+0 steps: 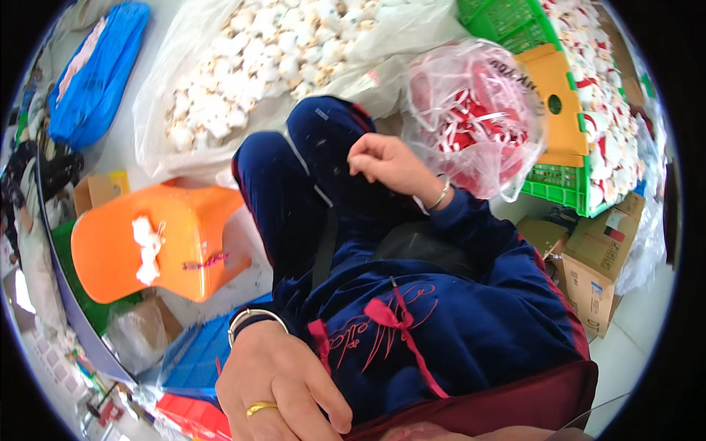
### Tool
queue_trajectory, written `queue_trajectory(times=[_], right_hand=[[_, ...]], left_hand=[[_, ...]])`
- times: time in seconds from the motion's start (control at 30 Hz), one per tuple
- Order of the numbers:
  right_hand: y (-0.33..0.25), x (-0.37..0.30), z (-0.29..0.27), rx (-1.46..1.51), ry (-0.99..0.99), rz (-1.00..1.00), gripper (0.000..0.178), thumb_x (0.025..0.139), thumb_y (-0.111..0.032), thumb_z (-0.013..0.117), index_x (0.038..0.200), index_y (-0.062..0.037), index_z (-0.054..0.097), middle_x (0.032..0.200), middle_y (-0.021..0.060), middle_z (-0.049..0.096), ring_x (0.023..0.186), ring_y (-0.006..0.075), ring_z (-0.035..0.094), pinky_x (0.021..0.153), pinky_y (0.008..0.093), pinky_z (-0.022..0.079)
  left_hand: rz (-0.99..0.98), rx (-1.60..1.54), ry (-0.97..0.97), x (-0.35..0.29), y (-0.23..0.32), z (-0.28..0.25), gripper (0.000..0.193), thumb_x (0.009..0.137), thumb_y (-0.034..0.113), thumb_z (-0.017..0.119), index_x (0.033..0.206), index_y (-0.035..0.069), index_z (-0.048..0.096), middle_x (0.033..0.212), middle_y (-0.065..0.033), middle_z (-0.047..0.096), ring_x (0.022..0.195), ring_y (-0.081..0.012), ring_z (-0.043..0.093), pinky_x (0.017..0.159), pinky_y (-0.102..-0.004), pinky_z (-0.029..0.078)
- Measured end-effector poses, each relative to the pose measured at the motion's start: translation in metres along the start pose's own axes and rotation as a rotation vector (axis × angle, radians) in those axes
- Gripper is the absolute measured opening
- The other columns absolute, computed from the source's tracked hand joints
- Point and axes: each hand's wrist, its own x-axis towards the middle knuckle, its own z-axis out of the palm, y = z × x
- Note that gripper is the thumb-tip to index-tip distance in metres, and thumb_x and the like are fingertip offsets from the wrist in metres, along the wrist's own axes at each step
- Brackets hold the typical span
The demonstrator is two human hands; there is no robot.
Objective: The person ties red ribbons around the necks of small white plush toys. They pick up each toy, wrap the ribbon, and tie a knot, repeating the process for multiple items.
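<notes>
Close to my chest, at the lower edge, is my left hand (pixel 287 382). It wears a gold ring, and a bracelet sits at its wrist. Its fingers are bent and pressed together; what they hold, if anything, is hidden. Over my right knee hovers my right hand (pixel 393 165), thumb and fingers curled together in a pinch. Nothing can be made out between them. Nearest to it on the right is a clear plastic bag (pixel 478 169) of red and white ribbon pieces (pixel 482 125). To the left, white fluffy pieces (pixel 147 250) lie on an orange chair (pixel 103 246).
Ahead lies a large clear plastic sheet bag (pixel 158 125) full of small white fluffy pieces (pixel 272 51). Green crates (pixel 562 184) with red-and-white pieces stand at right, above cardboard boxes (pixel 599 264). A blue bag (pixel 99 81) and a blue basket (pixel 195 360) are on the left.
</notes>
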Motion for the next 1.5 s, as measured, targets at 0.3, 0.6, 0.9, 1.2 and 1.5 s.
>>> queue_trajectory(times=[0.3, 0.6, 0.9, 1.2, 1.5], right_hand=[[-0.015, 0.001, -0.071, -0.244, 0.309, -0.091, 0.015, 0.098, -0.015, 0.065, 0.104, -0.0013, 0.068, 0.089, 0.0047, 0.072, 0.072, 0.0087, 0.065, 0.067, 0.0242, 0.054], [0.066, -0.009, -0.241, -1.044, 0.443, 0.042, 0.056, 0.084, -0.032, 0.075, 0.123, 0.0033, 0.057, 0.115, 0.0238, 0.067, 0.111, 0.0359, 0.065, 0.095, 0.0411, 0.05], [0.142, -0.032, -0.349, -1.387, 0.262, -0.011, 0.033, 0.1, -0.023, 0.055, 0.118, 0.0004, 0.069, 0.103, 0.0237, 0.07, 0.086, 0.0381, 0.066, 0.076, 0.0462, 0.051], [0.062, -0.031, -0.341, -1.115, 0.33, 0.135, 0.036, 0.098, -0.019, 0.052, 0.125, 0.0007, 0.066, 0.116, 0.018, 0.071, 0.106, 0.0307, 0.065, 0.092, 0.0384, 0.049], [0.049, -0.018, -0.335, -1.306, 0.35, -0.194, 0.035, 0.096, -0.021, 0.054, 0.121, -0.0021, 0.071, 0.125, 0.0277, 0.064, 0.109, 0.0399, 0.064, 0.094, 0.0445, 0.048]], left_hand=[[-0.102, -0.037, 0.277, -0.006, 0.028, 0.026, 0.018, 0.102, 0.008, 0.054, 0.09, -0.002, 0.062, 0.097, -0.0226, 0.061, 0.097, -0.0442, 0.064, 0.081, -0.0555, 0.056], [-0.274, 0.028, 0.008, -0.004, 0.032, 0.018, 0.025, 0.101, 0.023, 0.062, 0.108, 0.002, 0.074, 0.118, -0.017, 0.068, 0.109, -0.0338, 0.065, 0.088, -0.0437, 0.055], [-0.786, 0.716, 0.916, -0.1, 0.072, 0.025, 0.024, 0.101, 0.017, 0.06, 0.102, -0.003, 0.072, 0.101, -0.0125, 0.072, 0.092, -0.0212, 0.069, 0.081, -0.0311, 0.055], [-0.848, 1.638, 1.792, -0.274, 0.235, -0.003, 0.027, 0.096, 0.02, 0.066, 0.112, -0.001, 0.073, 0.099, -0.0098, 0.075, 0.089, -0.0152, 0.069, 0.084, -0.0271, 0.054], [-1.936, 2.138, 1.615, -0.389, 0.375, -0.064, 0.126, 0.06, 0.085, 0.072, 0.148, -0.002, 0.046, 0.15, -0.0271, 0.047, 0.147, -0.0485, 0.03, 0.122, -0.063, 0.013]])
